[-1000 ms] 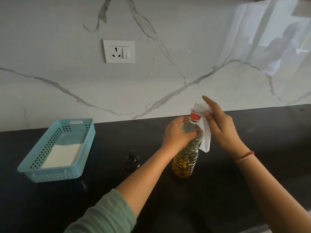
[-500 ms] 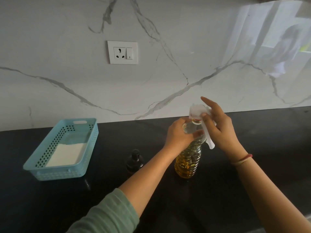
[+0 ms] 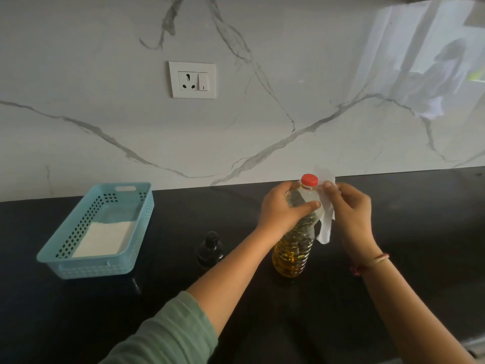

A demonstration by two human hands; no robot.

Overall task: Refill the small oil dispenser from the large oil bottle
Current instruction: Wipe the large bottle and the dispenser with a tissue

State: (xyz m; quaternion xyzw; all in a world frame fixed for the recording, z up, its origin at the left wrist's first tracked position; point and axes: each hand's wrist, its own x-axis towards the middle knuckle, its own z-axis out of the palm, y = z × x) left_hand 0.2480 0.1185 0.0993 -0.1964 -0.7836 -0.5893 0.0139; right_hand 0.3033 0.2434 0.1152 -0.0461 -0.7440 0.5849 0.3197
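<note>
L hand: your left hand [image 3: 282, 208] is clamped round the shoulder of the large oil bottle [image 3: 291, 248], fingers curled behind, thumb across the front. The bottle stands upright on the black counter [image 3: 406, 219].
R hand: your right hand [image 3: 351, 208] pinches a white tissue [image 3: 326, 227] btwn thumb & fingertips, held vs the bottle neck. The loose end hangs below your fingers.
Cap: the red cap [image 3: 309, 179] sits on the bottle, just above both sets of fingertips. Neither hand touches it.
Dispenser: the small oil dispenser [image 3: 210, 249], dark w/ its black top on, stands on the counter left of your left fingers, apart from the bottle, untouched.
Oil: amber oil fills the lower part of the bottle, below your left fingers. The upper part looks clear.
Progress: both containers are capped and the tissue is at the neck. This reads as a wipe-down, prob. after the pour. The dispenser glass is too dark to show its level, so you can't confirm the refill from here. If the oil isn't in yet, you have it all left to do: uncap both, pour, recap.
Writing: none legible. No label shows on the bottle or dispenser, and the wall socket [image 3: 192, 80] carries no readable text.
Elsewhere: a blue basket [image 3: 97, 269] w/ a white sheet [image 3: 105, 237] inside sits well left of your left fingers.
</note>
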